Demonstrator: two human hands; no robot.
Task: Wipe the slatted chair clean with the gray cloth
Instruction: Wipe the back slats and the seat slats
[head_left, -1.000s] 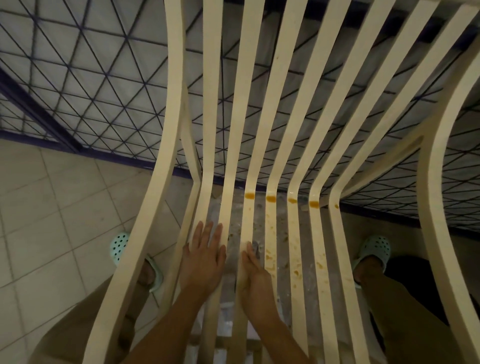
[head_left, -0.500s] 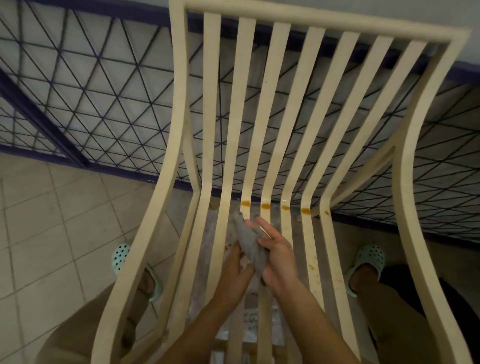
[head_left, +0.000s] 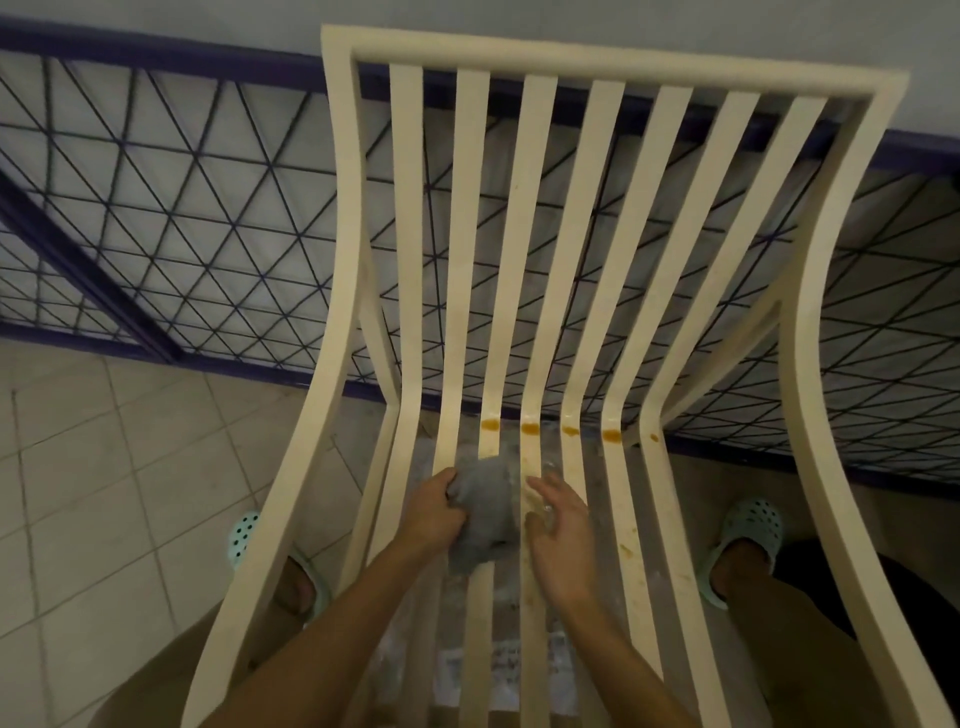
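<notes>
A cream slatted chair (head_left: 602, 62) fills the view, seen from above its seat. Orange stains (head_left: 530, 428) dot several slats at the fold between seat and back, and lighter smears mark the right seat slats. A bunched gray cloth (head_left: 485, 506) rests on the middle seat slats. My left hand (head_left: 431, 512) grips the cloth's left edge. My right hand (head_left: 558, 530) lies beside the cloth on its right, fingers spread and flat over a slat, not holding it.
A dark metal grille (head_left: 182, 208) with a triangle pattern stands behind the chair. Beige floor tiles (head_left: 88, 467) lie at left. My feet in pale green clogs (head_left: 748, 525) stand on either side of the seat. Printed paper (head_left: 509, 670) lies under the slats.
The cloth was lifted off the seat in both hands; now it is bunched in my left hand on the slats and my right hand has let go. The view has tilted up.
</notes>
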